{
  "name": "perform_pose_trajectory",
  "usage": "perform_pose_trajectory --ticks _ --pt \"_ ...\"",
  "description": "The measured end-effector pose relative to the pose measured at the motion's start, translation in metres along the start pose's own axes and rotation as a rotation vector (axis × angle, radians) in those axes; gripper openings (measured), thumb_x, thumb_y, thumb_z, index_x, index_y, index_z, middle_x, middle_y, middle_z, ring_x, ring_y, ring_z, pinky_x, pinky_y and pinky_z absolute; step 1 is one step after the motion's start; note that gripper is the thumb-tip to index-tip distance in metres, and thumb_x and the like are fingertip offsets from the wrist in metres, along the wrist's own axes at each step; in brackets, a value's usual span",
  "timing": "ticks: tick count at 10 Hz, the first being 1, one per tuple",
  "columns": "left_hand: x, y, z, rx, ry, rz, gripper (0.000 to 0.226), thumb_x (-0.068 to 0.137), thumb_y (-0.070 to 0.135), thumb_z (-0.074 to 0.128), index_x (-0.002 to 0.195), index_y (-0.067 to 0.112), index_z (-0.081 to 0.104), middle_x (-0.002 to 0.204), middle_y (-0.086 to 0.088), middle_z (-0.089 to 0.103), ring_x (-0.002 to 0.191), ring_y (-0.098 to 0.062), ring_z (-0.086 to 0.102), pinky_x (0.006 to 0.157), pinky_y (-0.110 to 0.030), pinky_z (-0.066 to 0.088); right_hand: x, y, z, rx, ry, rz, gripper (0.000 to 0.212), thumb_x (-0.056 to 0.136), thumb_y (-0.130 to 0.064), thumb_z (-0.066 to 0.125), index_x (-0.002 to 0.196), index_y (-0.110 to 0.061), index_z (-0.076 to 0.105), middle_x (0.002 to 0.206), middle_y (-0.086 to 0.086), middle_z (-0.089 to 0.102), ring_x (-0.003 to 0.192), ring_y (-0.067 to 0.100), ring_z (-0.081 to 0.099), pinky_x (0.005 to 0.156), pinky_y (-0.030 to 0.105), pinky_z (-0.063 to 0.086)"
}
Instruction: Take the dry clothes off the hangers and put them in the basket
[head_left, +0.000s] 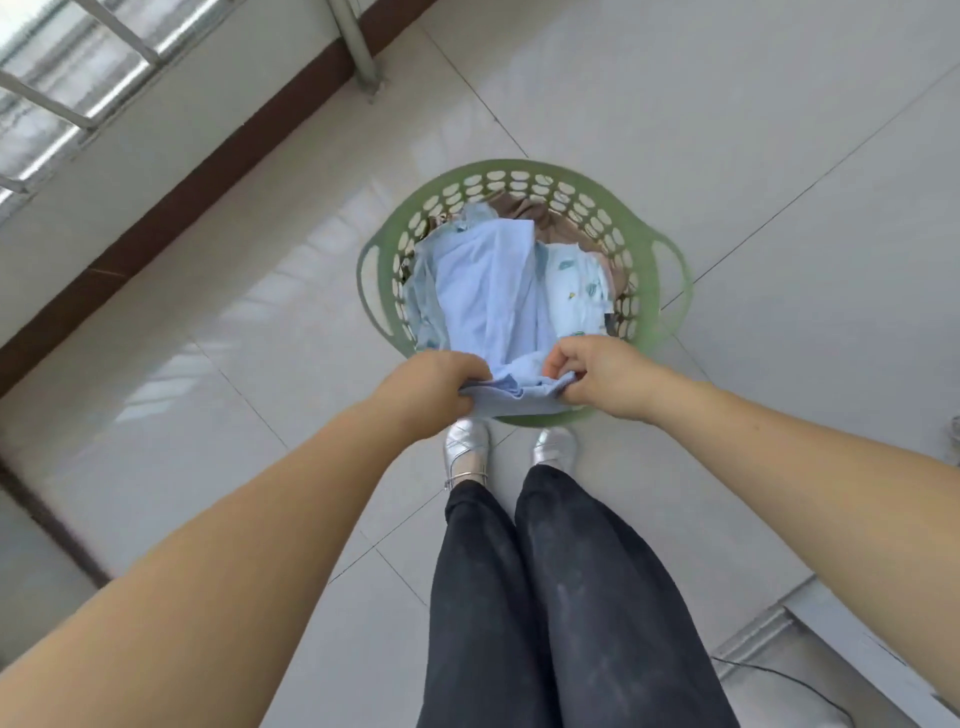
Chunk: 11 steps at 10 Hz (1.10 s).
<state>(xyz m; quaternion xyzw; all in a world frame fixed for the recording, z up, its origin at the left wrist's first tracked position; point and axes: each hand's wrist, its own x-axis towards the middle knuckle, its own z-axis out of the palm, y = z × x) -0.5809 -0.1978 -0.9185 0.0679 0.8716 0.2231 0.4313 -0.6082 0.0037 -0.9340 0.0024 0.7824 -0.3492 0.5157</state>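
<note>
Both hands (436, 387) (602, 379) gripping blue garment (493, 296), green basket (670, 249) below

Bright, even daylight comes from the window (62, 67) up left of the hands (519, 384). It glares in pale streaks on the floor (291, 291) beside them. Shadows are faint. Edges bend strongly, and the basket (670, 291) rim smears.

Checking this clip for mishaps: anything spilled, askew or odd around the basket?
Nothing stands out. Both hands hold the light blue garment over the upright green basket; no clothes lie on the floor.
</note>
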Motion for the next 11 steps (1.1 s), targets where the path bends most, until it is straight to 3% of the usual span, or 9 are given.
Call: perform_pose_trajectory --ticks 1,2,3,4,6,7,8,9,11 --pt "0.035 -0.012 -0.024 -0.042 0.094 -0.036 0.029 0.082 0.002 0.054 0.109 0.009 0.064 0.105 -0.010 0.065 0.099 -0.027 0.056 0.076 -0.028 0.040 0.030 -0.008 -0.018 0.121 0.068 -0.018 0.028 0.081 0.011 0.056 0.084 -0.017 0.055 0.086 0.007 0.059 0.063 0.006 0.048 0.055 0.009 0.040" --pt "0.071 -0.021 -0.045 -0.036 0.201 -0.065 0.034 0.084 0.003 0.052 0.116 0.010 0.061 0.113 -0.010 0.062 0.106 -0.028 0.055 0.080 -0.026 0.039 0.069 -0.017 -0.036 0.166 0.201 -0.052 0.031 0.082 0.009 0.056 0.081 -0.022 0.054 0.091 0.006 0.060 0.075 0.012 0.053 0.067 0.021 0.044" --pt "0.107 -0.036 -0.051 -0.054 0.386 -0.169 0.051 0.084 0.003 0.052 0.133 0.016 0.046 0.132 -0.011 0.049 0.118 -0.029 0.047 0.092 -0.034 0.039 0.111 -0.020 -0.048 0.048 0.417 -0.024 0.031 0.084 -0.003 0.054 0.109 -0.021 0.055 0.112 0.001 0.060 0.097 0.017 0.057 0.087 0.033 0.049" --pt "0.129 -0.045 -0.037 -0.062 0.503 -0.237 0.058 0.084 0.001 0.051 0.139 0.015 0.037 0.141 -0.012 0.037 0.126 -0.031 0.037 0.099 -0.040 0.036 0.133 -0.018 -0.044 -0.186 0.528 -0.013 0.040 0.085 -0.007 0.048 0.122 -0.021 0.050 0.127 0.000 0.054 0.115 0.022 0.052 0.094 0.039 0.045" --pt "0.138 -0.042 0.035 0.122 0.192 -0.169 0.057 0.091 0.021 0.052 0.144 0.022 0.029 0.156 -0.008 0.012 0.144 -0.025 0.012 0.115 -0.046 0.013 0.138 0.010 -0.002 -0.659 0.247 -0.097 0.044 0.089 -0.017 0.051 0.132 -0.025 0.047 0.145 0.005 0.034 0.135 0.025 0.029 0.107 0.037 0.022" --pt "0.138 -0.046 0.065 0.197 0.011 -0.204 0.068 0.091 0.032 0.054 0.147 0.031 0.015 0.158 -0.002 -0.004 0.146 -0.023 -0.005 0.113 -0.056 0.000 0.142 0.026 0.012 -0.830 0.092 -0.025 0.055 0.091 -0.033 0.052 0.142 -0.033 0.030 0.158 -0.001 0.006 0.146 0.023 0.001 0.115 0.047 0.001" --pt "0.141 -0.055 0.081 0.275 -0.092 -0.203 0.075 0.091 0.045 0.049 0.148 0.035 0.001 0.157 -0.002 -0.015 0.145 -0.025 -0.013 0.110 -0.061 -0.004 0.150 0.035 0.018 -0.943 0.001 0.027 0.063 0.093 -0.043 0.048 0.146 -0.034 0.016 0.158 -0.002 -0.006 0.146 0.026 -0.007 0.113 0.055 -0.004" --pt "0.147 -0.060 0.081 0.310 -0.156 -0.203 0.073 0.093 0.047 0.044 0.148 0.035 -0.002 0.157 -0.002 -0.017 0.144 -0.026 -0.015 0.110 -0.061 -0.005 0.156 0.035 0.020 -0.991 -0.062 0.056 0.067 0.093 -0.045 0.047 0.148 -0.032 0.011 0.158 0.000 -0.009 0.145 0.026 -0.009 0.114 0.056 -0.005" --pt "0.141 -0.047 0.056 0.184 -0.036 -0.161 0.053 0.096 0.032 0.042 0.146 0.025 0.022 0.154 -0.004 0.018 0.143 -0.022 0.012 0.115 -0.051 0.005 0.142 0.014 0.008 -0.792 0.064 0.017 0.046 0.092 -0.039 0.050 0.135 -0.026 0.043 0.149 0.006 0.025 0.139 0.025 0.022 0.111 0.041 0.017"
